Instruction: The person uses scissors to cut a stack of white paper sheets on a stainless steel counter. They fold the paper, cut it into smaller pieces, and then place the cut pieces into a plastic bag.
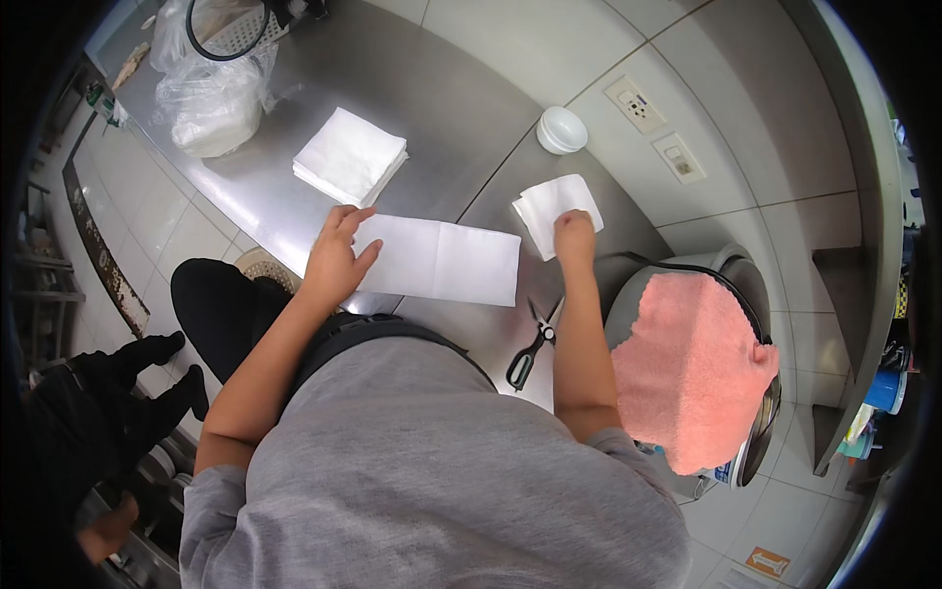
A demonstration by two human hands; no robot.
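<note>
A white paper napkin [471, 258], unfolded into a long strip with a crease across its middle, lies on the steel table in front of me. At its left end is my left hand [340, 247], fingers spread and thumb over the paper. My right hand [574, 234] rests with curled fingers on a smaller set of folded white napkins [563, 195]; its fingertips are hidden, so a grip cannot be made out. Beyond my left hand sits a neat stack of square white napkins [349, 154]. Scissors with black handles [541, 335] lie partly open beside my right forearm.
White bowls [562, 131] stand by the tiled wall under power outlets [634, 103]. Clear plastic bags [213, 110] occupy the table's far left. At right, a pink cloth [692, 368] drapes over a grey appliance [640, 302]. Another person [96, 412] is behind me at left.
</note>
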